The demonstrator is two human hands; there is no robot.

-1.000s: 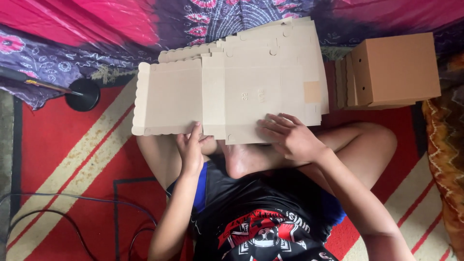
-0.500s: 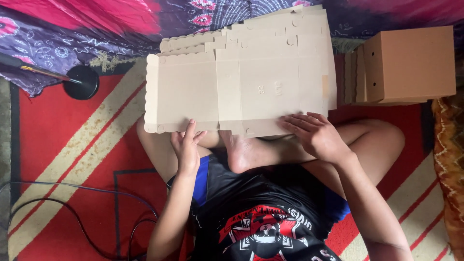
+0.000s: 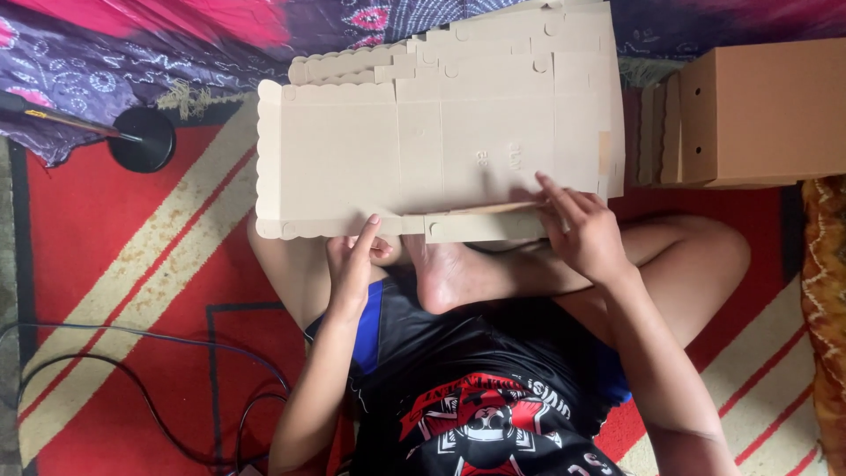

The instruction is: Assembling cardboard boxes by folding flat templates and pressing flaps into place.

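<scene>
A flat, unfolded cardboard box blank point(image 3: 423, 150) with scalloped edges lies across my crossed legs, on top of a stack of similar blanks point(image 3: 493, 40). My left hand point(image 3: 352, 264) pinches the blank's near edge, one finger pointing up against it. My right hand point(image 3: 586, 234) presses the near right part, where a narrow flap point(image 3: 485, 225) is folded up along the edge. My bare foot point(image 3: 449, 273) sits just below that flap.
Several assembled brown cardboard boxes point(image 3: 762, 110) stand at the right. A black round stand base point(image 3: 141, 139) with a rod sits at the left. Black cables point(image 3: 132, 370) run over the red striped rug. Purple and pink patterned cloth point(image 3: 132, 44) lies behind.
The near flap of the blank has been folded up under my right hand. My left hand has shifted along the near edge, and the view has tilted down slightly.
</scene>
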